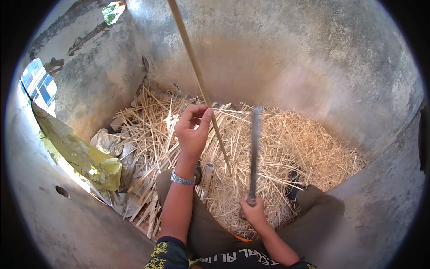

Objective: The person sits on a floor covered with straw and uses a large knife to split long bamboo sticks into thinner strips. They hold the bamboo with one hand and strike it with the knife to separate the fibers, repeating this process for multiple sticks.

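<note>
My left hand (193, 127), a metal watch on its wrist, is raised with thumb and fingers pinched on a long bamboo strip (190, 49). The strip slants from the top of the view down to the litter of shavings. Beside those fingertips a thin pale sliver (230, 110) stretches to the right; whether it is pinched too, I cannot tell. My right hand (252, 210) grips the handle of a long-bladed knife (255, 152), its blade pointing up and away, slightly blurred. Blade and long strip stand apart.
Thin bamboo shavings (322, 152) cover the floor between my legs and the wall. Cut strips (150, 130) pile up at the left, near a yellow-green sheet (96, 163). A stained concrete wall (286, 54) encloses the place. A wrapped cylindrical object (207, 179) lies by my left knee.
</note>
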Demonstrator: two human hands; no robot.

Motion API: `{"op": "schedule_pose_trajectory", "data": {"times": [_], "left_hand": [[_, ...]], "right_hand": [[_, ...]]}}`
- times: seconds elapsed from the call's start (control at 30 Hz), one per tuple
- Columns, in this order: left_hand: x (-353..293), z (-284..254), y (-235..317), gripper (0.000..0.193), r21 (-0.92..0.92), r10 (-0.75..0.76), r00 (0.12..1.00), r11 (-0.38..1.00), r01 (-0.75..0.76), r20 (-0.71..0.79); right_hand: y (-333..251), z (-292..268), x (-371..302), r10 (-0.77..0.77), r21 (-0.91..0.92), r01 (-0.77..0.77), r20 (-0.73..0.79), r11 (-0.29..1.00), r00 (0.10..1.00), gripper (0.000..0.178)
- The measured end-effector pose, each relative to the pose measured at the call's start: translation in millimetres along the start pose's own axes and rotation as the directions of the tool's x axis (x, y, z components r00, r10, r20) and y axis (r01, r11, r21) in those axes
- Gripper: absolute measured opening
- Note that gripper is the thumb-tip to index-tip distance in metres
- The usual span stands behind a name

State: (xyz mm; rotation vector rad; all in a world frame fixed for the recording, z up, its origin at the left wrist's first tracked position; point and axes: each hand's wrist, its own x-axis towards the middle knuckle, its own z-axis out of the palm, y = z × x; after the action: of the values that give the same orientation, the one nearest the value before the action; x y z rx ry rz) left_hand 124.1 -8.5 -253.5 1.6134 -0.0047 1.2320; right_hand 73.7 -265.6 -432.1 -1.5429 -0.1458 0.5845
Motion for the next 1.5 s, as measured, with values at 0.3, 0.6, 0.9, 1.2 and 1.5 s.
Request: {"op": "schedule_pose_trajectory", "data": {"times": [0.3, 0.6, 0.9, 1.2, 1.5], "left_hand": [[2, -15, -6, 0.017, 0.04, 0.001, 0.999, 0.999, 0.001, -0.049], [4, -13, 0, 0.019, -0.081, -0.147, 0.988, 0.985, 0.15, 0.039], [6, -18, 5, 0.021, -0.039, -0.145, 0.989, 0.989, 0.145, 0.0], [9, -25, 7, 0.02, -0.096, -0.189, 0.98, 0.976, 0.194, 0.061], [9, -22, 5, 0.019, -0.159, -0.232, 0.966, 0.955, 0.249, 0.118]], "right_hand": [[-34, -6, -4, 0.133, -0.066, -0.134, -0.019, 0.989, 0.991, 0.03], [10, 8, 8, 0.248, -0.069, -0.239, 0.153, 0.968, 0.957, 0.024], [10, 10, -2, -0.088, -0.074, 0.086, -0.03, 0.994, 0.996, 0.035], [-4, 17, -1, 0.173, -0.045, -0.168, 0.128, 0.985, 0.977, 0.026], [13, 15, 0, 0.046, -0.083, -0.044, 0.026, 0.996, 0.999, 0.034]]}}
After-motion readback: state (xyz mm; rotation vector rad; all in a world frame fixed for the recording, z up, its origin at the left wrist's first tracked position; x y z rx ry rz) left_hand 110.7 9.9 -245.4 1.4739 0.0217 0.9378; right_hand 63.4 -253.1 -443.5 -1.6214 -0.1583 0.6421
